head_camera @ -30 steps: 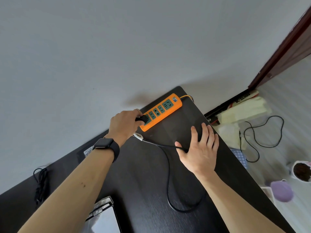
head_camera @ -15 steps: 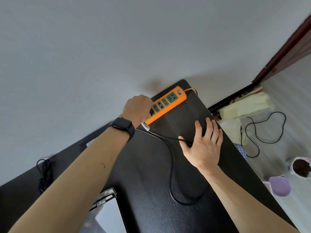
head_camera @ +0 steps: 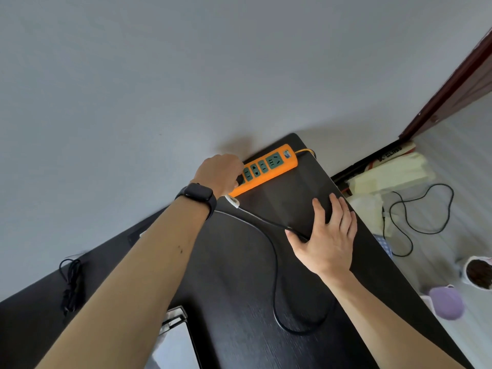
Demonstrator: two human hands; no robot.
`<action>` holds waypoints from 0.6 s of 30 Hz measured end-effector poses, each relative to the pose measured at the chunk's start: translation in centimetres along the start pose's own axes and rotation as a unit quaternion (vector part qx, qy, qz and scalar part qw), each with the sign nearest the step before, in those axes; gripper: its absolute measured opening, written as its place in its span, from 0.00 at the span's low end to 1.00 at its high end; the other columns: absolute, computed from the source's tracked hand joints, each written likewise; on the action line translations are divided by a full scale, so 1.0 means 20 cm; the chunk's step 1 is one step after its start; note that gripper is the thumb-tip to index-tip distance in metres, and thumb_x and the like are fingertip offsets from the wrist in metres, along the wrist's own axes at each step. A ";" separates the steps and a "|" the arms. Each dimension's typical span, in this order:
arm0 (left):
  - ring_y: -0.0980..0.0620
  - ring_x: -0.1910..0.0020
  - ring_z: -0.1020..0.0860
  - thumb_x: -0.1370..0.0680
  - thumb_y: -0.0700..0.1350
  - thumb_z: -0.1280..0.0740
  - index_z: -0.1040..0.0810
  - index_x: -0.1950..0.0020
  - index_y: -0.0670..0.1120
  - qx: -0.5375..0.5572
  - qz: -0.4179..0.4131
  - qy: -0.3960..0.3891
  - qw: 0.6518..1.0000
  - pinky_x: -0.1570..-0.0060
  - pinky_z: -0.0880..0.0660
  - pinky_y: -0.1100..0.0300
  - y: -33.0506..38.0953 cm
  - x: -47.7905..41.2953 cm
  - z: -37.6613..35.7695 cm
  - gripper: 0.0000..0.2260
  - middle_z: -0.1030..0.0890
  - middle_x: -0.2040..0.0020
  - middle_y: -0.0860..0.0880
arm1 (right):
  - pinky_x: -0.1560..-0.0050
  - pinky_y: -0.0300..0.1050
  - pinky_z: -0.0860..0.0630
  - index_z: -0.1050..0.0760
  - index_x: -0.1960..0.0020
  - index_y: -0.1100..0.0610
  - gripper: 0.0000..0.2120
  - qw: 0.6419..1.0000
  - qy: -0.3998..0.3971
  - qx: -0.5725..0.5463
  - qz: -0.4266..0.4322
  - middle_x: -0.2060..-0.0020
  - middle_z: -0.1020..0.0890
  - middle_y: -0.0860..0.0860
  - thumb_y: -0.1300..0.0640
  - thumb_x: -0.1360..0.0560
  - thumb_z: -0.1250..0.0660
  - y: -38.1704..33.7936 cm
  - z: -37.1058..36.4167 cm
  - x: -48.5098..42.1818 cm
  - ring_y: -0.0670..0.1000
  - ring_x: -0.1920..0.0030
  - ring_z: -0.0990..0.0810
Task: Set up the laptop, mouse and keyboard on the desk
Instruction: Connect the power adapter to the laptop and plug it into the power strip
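- Head view, left hand: fingers curled round the black plug at the near end of the orange power strip, to seat it in a socket.
- Right hand: fingers straight and spread, flat on the desk on the near side of the strip, thumb pinning the cable (to hold its slack, I judge).
- Laptop: only a silver corner shows, well nearer me than the strip.

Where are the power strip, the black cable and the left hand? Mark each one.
power strip [head_camera: 269, 174], head view, orange casing's middle.
black cable [head_camera: 277, 265], head view, bend mid-desk.
left hand [head_camera: 221, 171], head view, back of hand, gripping plug [head_camera: 240, 179].
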State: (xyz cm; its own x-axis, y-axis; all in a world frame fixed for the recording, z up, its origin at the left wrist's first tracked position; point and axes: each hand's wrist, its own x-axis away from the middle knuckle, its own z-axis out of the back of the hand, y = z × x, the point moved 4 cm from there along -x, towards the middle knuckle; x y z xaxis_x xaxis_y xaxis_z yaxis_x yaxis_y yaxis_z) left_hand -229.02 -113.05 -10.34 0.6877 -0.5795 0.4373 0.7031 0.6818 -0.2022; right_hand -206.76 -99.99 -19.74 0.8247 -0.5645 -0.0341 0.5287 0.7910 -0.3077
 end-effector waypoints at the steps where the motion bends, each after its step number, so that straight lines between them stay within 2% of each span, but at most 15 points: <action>1: 0.43 0.51 0.22 0.22 0.45 0.32 0.21 0.43 0.46 0.004 0.009 0.002 1.000 0.55 0.26 0.53 -0.01 -0.01 0.01 0.10 0.20 0.48 0.46 | 0.24 0.64 0.42 0.31 0.27 0.57 0.44 1.000 0.002 -0.006 0.001 0.25 0.35 0.61 0.30 0.33 0.34 0.00 0.00 -0.01 0.63 0.24 0.39; 7: 0.44 0.56 0.21 0.20 0.44 0.35 0.23 0.42 0.46 -0.054 0.051 0.071 0.995 0.64 0.34 0.54 0.02 0.05 -0.02 0.07 0.24 0.47 0.47 | 0.23 0.64 0.46 0.32 0.26 0.53 0.45 0.999 -0.040 -0.023 0.018 0.23 0.37 0.58 0.25 0.34 0.38 0.00 0.00 -0.01 0.62 0.21 0.44; 9: 0.44 0.54 0.22 0.20 0.45 0.34 0.24 0.40 0.46 -0.023 0.091 0.084 0.992 0.64 0.33 0.54 0.02 0.08 -0.06 0.09 0.25 0.45 0.47 | 0.21 0.63 0.52 0.34 0.25 0.49 0.46 0.996 -0.070 -0.043 0.042 0.21 0.40 0.57 0.23 0.34 0.41 0.01 0.01 -0.01 0.60 0.19 0.48; 10: 0.44 0.50 0.22 0.20 0.46 0.35 0.24 0.38 0.46 0.024 0.118 0.096 0.988 0.61 0.30 0.53 0.02 0.09 -0.08 0.11 0.26 0.41 0.47 | 0.21 0.62 0.55 0.36 0.24 0.48 0.46 0.992 -0.092 -0.067 0.051 0.20 0.43 0.56 0.22 0.33 0.42 0.03 0.02 -0.02 0.59 0.19 0.51; 12: 0.44 0.38 0.27 0.19 0.53 0.39 0.26 0.33 0.47 0.195 0.176 0.158 0.952 0.46 0.27 0.49 0.04 0.17 -0.10 0.17 0.30 0.31 0.47 | 0.20 0.61 0.55 0.39 0.22 0.48 0.46 0.979 -0.142 -0.137 0.050 0.19 0.46 0.53 0.22 0.32 0.44 0.10 0.06 0.02 0.54 0.18 0.55; 14: 0.46 0.31 0.32 0.19 0.55 0.41 0.31 0.27 0.50 0.352 0.217 0.257 0.874 0.34 0.32 0.48 0.09 0.33 -0.14 0.21 0.34 0.27 0.48 | 0.20 0.62 0.50 0.40 0.22 0.49 0.47 0.974 -0.151 -0.164 0.045 0.19 0.46 0.52 0.22 0.32 0.43 0.13 0.13 0.14 0.52 0.19 0.54; 15: 0.47 0.29 0.33 0.19 0.55 0.40 0.33 0.25 0.50 0.391 0.223 0.298 0.841 0.32 0.33 0.49 0.12 0.45 -0.17 0.23 0.34 0.27 0.48 | 0.21 0.62 0.49 0.40 0.22 0.49 0.47 0.978 -0.139 -0.148 0.055 0.19 0.45 0.53 0.22 0.31 0.43 0.13 0.17 0.25 0.53 0.19 0.53; 16: 0.47 0.28 0.33 0.19 0.54 0.39 0.35 0.24 0.50 0.402 0.229 0.322 0.826 0.31 0.34 0.49 0.16 0.58 -0.23 0.24 0.33 0.27 0.48 | 0.21 0.62 0.50 0.39 0.22 0.49 0.47 0.981 -0.127 -0.123 0.081 0.19 0.44 0.54 0.22 0.31 0.43 0.09 0.19 0.38 0.55 0.19 0.52; 18: 0.47 0.27 0.34 0.21 0.55 0.37 0.36 0.24 0.50 0.381 0.262 0.319 0.828 0.31 0.34 0.48 0.24 0.88 -0.43 0.26 0.33 0.26 0.48 | 0.23 0.63 0.51 0.36 0.22 0.49 0.44 0.976 -0.124 -0.087 0.159 0.20 0.42 0.56 0.24 0.30 0.40 -0.02 0.20 0.64 0.57 0.19 0.50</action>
State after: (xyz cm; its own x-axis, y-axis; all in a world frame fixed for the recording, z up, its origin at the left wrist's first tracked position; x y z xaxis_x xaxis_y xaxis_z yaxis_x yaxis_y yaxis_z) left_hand -212.02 -123.76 -11.15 0.9885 -0.0682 -0.1353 0.1275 0.8571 0.4992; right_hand -195.59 -106.71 -16.23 0.9761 -0.2056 0.0711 0.2143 0.8523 -0.4772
